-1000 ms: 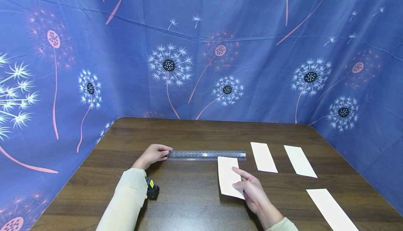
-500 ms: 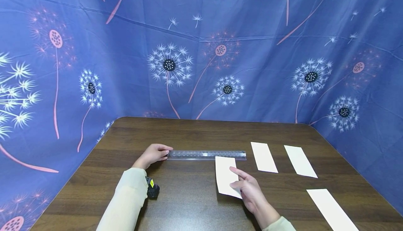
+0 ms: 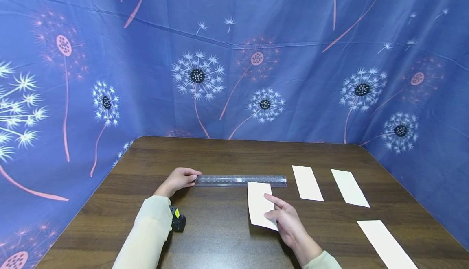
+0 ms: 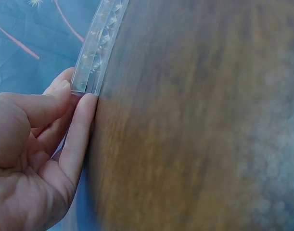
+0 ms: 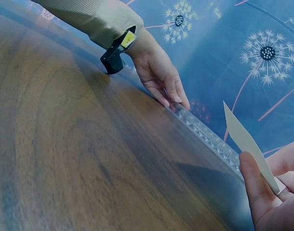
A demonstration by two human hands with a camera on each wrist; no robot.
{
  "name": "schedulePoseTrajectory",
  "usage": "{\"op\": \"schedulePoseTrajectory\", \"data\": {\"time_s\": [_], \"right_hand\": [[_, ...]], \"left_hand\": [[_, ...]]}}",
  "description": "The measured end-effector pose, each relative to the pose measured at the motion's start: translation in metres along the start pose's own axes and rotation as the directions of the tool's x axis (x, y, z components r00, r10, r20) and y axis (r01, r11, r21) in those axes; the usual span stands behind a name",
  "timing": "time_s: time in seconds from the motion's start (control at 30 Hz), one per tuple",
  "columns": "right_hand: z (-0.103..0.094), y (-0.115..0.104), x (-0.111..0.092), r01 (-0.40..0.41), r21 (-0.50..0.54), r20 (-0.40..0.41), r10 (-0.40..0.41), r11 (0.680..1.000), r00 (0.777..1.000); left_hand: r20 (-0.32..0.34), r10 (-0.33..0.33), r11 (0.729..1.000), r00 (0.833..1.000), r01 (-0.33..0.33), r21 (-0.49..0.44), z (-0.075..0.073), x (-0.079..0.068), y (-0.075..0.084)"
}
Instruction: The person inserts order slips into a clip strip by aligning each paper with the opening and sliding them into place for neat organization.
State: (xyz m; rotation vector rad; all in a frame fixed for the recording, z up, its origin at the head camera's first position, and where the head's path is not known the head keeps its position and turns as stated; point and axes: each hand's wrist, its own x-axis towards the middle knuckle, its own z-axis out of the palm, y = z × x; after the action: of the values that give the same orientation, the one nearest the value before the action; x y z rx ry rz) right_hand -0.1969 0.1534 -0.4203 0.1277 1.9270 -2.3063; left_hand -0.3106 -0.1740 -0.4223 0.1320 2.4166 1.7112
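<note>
A long clear plastic strip with a raised ridge (image 3: 223, 180) lies across the middle of the table. My left hand (image 3: 178, 181) pinches its left end; the left wrist view shows the thumb and fingertips around the end of the strip (image 4: 96, 53). In my right hand (image 3: 291, 222) is a blank white card (image 3: 258, 204), pinched by its right edge between thumb and fingers. The card's top edge overlaps the strip's front edge in the head view. From the right wrist, the card (image 5: 248, 142) appears tilted and raised off the table, beside the strip.
Two white cards, one nearer (image 3: 307, 182) and one farther right (image 3: 350, 187), lie flat past the strip's right end. Another white card (image 3: 386, 244) lies at the front right. A blue dandelion-print cloth (image 3: 227, 114) hangs behind and beside the wooden table (image 3: 212, 236).
My right hand has shifted a little to the left with the white card, along the strip's front edge. The left hand and the strip stay in place.
</note>
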Motion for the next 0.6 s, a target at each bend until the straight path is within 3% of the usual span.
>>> {"op": "schedulePoseTrajectory", "data": {"time_s": [0.6], "right_hand": [[0.012, 0.003, 0.000, -0.012, -0.006, 0.024, 0.012, 1.000, 1.000]], "left_hand": [[0.006, 0.004, 0.999, 1.000, -0.003, -0.038, 0.001, 0.000, -0.002]]}}
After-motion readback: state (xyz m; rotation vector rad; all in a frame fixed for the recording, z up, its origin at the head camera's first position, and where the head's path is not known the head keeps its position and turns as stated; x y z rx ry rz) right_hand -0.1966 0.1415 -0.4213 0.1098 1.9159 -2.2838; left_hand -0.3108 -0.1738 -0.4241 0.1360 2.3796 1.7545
